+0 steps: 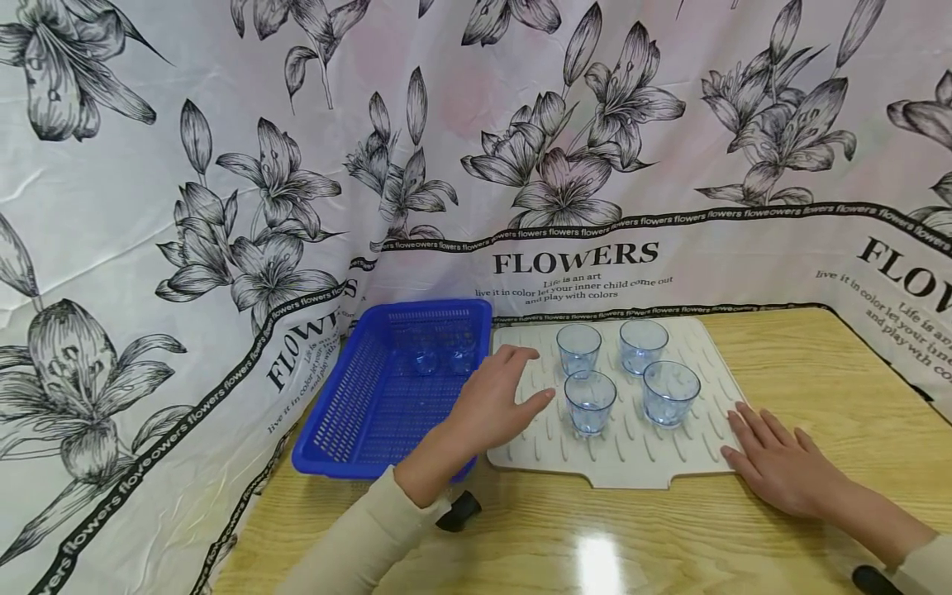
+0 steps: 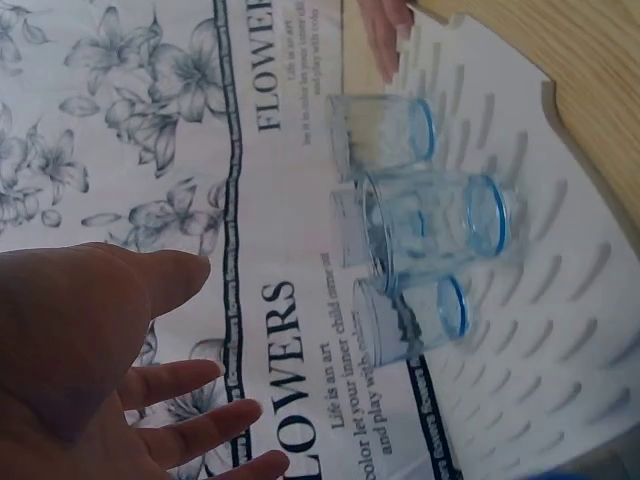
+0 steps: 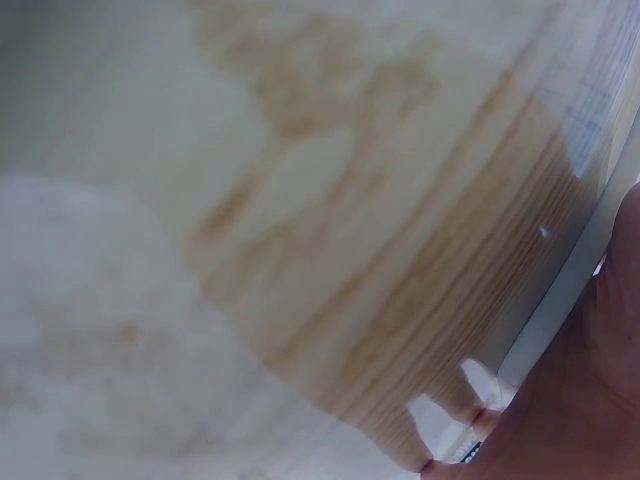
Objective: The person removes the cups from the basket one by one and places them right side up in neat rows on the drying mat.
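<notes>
Several clear blue-tinted glasses stand upright on a white ridged draining mat. The front left glass is nearest to my left hand, which hovers at the mat's left side with thumb and fingers apart, holding nothing. Behind it stands the back left glass; to the right are the back right glass and the front right glass. In the left wrist view, a gap separates my spread fingers from the glasses. My right hand rests flat on the table, fingertips at the mat's right edge.
Left of the mat, a blue plastic basket holds a few more glasses, partly hard to make out. My left forearm passes over its front right corner. A flower-printed cloth hangs behind the wooden table and along its sides.
</notes>
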Available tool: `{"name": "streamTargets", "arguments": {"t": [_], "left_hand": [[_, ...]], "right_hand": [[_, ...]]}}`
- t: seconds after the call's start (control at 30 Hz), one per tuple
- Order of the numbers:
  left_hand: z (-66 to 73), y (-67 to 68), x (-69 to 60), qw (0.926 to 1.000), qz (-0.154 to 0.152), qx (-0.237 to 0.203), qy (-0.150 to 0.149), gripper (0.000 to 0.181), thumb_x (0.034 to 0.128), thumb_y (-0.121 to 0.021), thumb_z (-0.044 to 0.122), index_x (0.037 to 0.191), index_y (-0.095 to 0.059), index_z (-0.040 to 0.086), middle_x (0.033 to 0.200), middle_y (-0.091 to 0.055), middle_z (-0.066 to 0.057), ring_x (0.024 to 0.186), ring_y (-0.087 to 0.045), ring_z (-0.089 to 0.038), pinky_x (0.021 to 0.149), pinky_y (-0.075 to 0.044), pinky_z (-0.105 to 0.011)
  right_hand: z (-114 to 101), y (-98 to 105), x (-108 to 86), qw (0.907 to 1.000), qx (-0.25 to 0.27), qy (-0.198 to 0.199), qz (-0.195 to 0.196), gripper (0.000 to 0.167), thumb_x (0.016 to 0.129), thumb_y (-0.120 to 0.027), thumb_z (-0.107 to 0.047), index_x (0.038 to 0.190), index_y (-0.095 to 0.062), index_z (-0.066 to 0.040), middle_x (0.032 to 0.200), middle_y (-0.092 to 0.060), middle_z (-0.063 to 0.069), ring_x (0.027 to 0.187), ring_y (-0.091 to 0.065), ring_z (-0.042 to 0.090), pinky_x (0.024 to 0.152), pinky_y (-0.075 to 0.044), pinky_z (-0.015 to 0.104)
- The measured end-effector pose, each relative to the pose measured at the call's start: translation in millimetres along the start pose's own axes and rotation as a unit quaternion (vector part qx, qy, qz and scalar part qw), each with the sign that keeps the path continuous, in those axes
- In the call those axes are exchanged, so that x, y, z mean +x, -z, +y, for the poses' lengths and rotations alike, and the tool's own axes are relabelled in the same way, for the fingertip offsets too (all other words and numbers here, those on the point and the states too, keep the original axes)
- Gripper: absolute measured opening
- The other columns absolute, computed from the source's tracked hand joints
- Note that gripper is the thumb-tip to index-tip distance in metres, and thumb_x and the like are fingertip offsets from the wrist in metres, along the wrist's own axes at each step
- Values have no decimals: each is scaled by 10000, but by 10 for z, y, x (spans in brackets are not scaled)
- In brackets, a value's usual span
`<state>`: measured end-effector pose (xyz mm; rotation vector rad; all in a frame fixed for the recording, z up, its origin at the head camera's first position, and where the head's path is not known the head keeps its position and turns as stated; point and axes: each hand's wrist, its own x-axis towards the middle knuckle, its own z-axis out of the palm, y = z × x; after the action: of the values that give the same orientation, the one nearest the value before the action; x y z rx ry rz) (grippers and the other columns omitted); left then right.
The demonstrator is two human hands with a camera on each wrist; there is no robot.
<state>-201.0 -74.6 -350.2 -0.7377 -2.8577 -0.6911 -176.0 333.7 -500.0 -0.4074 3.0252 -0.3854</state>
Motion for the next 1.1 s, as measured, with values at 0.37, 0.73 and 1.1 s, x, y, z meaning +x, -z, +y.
{"name": "streamTargets", "arguments": {"t": [0.37,0.73,1.1], "left_hand": [[-276,227,-79,9993,88,-156,316,535,1009,-659,359,1457,-525,98,1458,-525,-115,1344,-512,-343,1037,-481,-549],[-610,434,-171,9968,372,-87,707,533,1002,-667,351,1448,-534,91,1438,-538,-116,1349,-507,-329,1056,-465,-551],[-972,580,-164,9946,378,-59,965,609,937,-754,271,1441,-509,33,1415,-522,-188,1297,-527,-392,1023,-472,-577]], "right_hand": [[-1,7,-11,10000,-18,-3,33,707,1113,-371,-424,1549,-274,124,1622,-191,337,1446,-168,606,1046,-146,816],[-21,0,-3,10000,62,23,38,709,1110,-376,-428,1549,-280,120,1623,-193,334,1450,-166,602,1047,-146,811],[-23,-2,-23,9999,102,11,47,710,1109,-382,-429,1549,-281,120,1623,-194,334,1451,-164,602,1048,-140,813]]}}
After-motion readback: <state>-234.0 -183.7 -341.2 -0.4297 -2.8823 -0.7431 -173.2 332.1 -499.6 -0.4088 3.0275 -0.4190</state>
